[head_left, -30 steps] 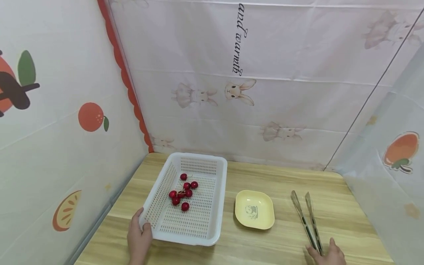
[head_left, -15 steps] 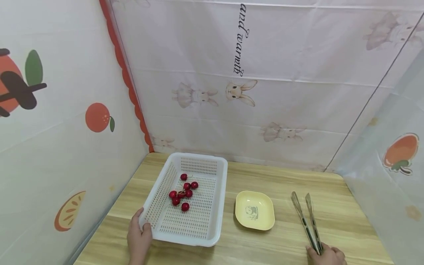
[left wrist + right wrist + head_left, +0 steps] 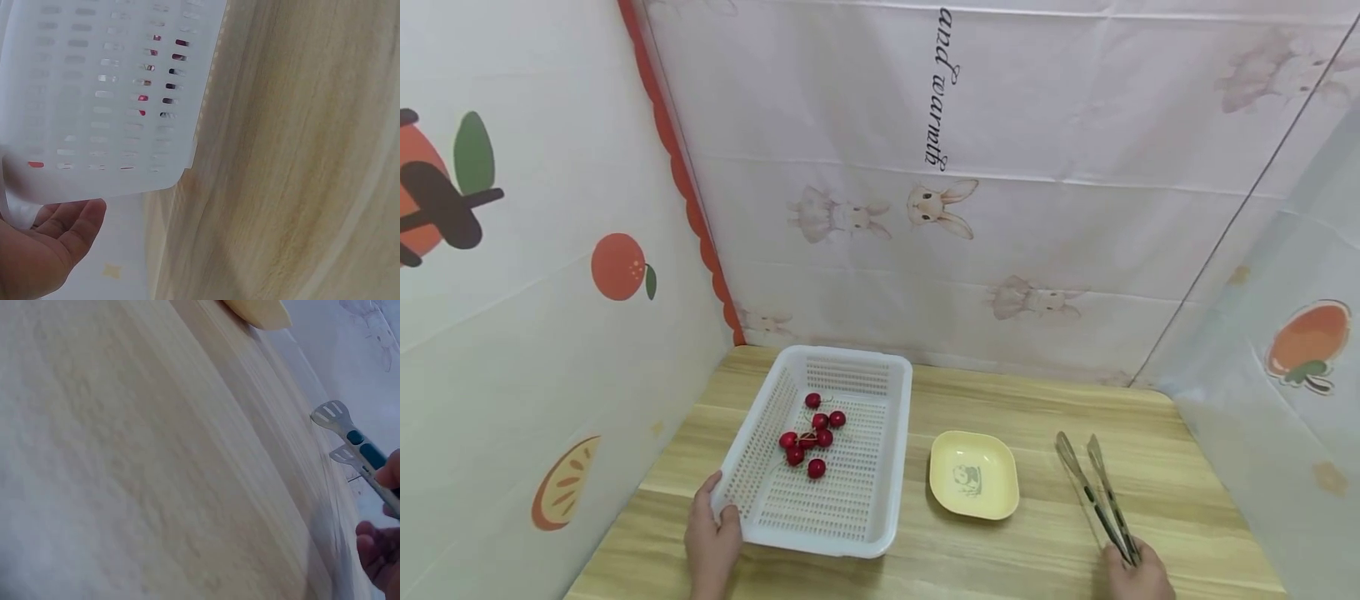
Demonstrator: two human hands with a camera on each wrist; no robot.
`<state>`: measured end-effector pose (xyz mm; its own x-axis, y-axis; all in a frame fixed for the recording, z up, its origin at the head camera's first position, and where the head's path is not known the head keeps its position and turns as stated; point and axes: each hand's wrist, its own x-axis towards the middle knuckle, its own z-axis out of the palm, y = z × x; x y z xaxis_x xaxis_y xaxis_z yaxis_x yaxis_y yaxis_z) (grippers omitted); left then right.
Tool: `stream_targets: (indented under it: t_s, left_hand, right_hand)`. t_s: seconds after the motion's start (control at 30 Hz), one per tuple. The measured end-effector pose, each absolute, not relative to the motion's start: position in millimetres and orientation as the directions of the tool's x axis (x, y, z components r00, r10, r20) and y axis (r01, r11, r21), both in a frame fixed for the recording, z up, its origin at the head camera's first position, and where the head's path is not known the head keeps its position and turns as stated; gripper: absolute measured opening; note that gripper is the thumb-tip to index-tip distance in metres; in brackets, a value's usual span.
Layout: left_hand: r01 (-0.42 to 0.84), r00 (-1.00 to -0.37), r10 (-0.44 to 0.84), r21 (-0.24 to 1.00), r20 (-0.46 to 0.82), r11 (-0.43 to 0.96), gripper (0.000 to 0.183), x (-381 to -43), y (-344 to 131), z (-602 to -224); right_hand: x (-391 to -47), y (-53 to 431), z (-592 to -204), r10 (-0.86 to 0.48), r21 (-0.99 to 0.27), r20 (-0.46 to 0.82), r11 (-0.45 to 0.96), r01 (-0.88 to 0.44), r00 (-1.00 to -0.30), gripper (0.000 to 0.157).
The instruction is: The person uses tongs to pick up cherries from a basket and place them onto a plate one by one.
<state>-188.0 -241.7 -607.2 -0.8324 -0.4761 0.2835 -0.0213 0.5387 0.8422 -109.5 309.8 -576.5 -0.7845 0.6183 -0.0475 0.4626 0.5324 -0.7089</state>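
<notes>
At the near left corner of a white perforated basket [image 3: 808, 546], my left hand [image 3: 711, 537] grips the rim, thumb on the inner side. In the left wrist view the fingers curl beneath the rim, outside the basket wall [image 3: 94, 134]. Several dark red cherries [image 3: 816, 468] with thin stems lie on the basket's floor. On the right, my right hand [image 3: 1138, 575] holds metal tongs [image 3: 1099, 510] by the near end, their two arms spread apart and pointing away. The right wrist view shows the tongs' slotted heads [image 3: 331, 414] and dark green inlays, thumb and fingers round the handle.
A shallow yellow dish [image 3: 996, 462] with a panda print stands between basket and tongs. All rest on a wood-grain table [image 3: 977, 562]. Printed cloth walls [image 3: 850, 292] rise at the back, left and right.
My right hand has closed its fingers round the tongs' near end, having rested looser there before. The tongs have shifted only slightly. My left hand and the basket stay as they were.
</notes>
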Motion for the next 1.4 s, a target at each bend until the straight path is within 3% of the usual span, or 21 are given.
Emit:
stream_targets:
  t_s: [0.13, 0.3, 0.47, 0.57, 0.7, 0.83, 0.93, 1.13, 1.3, 1.4]
  left_hand:
    - [-0.037, -0.827, -0.487, 0.836, 0.282, 0.547, 0.061, -200, -253, -633]
    - [-0.025, -0.864, -0.442, 0.855, 0.243, 0.517, 0.059, -187, -242, -601]
    - [-0.067, -0.857, -0.468, 0.854, 0.216, 0.517, 0.055, -164, -222, -552]
    - [-0.077, -0.855, -0.479, 0.864, 0.199, 0.497, 0.055, -161, -219, -544]
    - [-0.069, -0.853, -0.48, 0.868, 0.204, 0.492, 0.057, -172, -230, -570]
    - [-0.064, -0.832, -0.496, 0.846, 0.248, 0.53, 0.059, -189, -246, -613]
    - [-0.074, -0.814, -0.52, 0.844, 0.257, 0.532, 0.06, -197, -251, -630]
    - [-0.092, -0.807, -0.538, 0.848, 0.244, 0.522, 0.06, -201, -253, -637]
    - [-0.083, -0.799, -0.538, 0.836, 0.269, 0.542, 0.059, -200, -251, -635]
    - [-0.066, -0.825, -0.503, 0.84, 0.257, 0.539, 0.059, -195, -250, -626]
  right_hand:
    - [-109, 305, -577, 0.658, -0.775, -0.095, 0.423, 0.47, -0.747, 0.058]
    - [-116, 299, -576, 0.771, -0.861, -0.106, 0.245, 0.446, -0.628, 0.059]
    - [-122, 293, -579, 0.756, -0.952, -0.142, 0.071, 0.296, -0.639, 0.04]
    - [-123, 291, -580, 0.748, -0.976, -0.149, -0.005, 0.22, -0.646, 0.034]
    - [-122, 291, -579, 0.771, -0.98, -0.124, 0.005, 0.2, -0.625, 0.042]
    - [-122, 294, -577, 0.759, -0.972, -0.154, -0.003, 0.233, -0.633, 0.062]
    - [-121, 296, -577, 0.748, -0.956, -0.138, 0.071, 0.285, -0.65, 0.062]
    - [-123, 296, -575, 0.77, -0.9, -0.031, 0.256, 0.354, -0.637, 0.052]
    - [-121, 299, -572, 0.717, -0.912, -0.08, 0.228, 0.342, -0.692, 0.061]
    - [-121, 299, -569, 0.697, -0.925, -0.112, 0.187, 0.33, -0.708, 0.065]
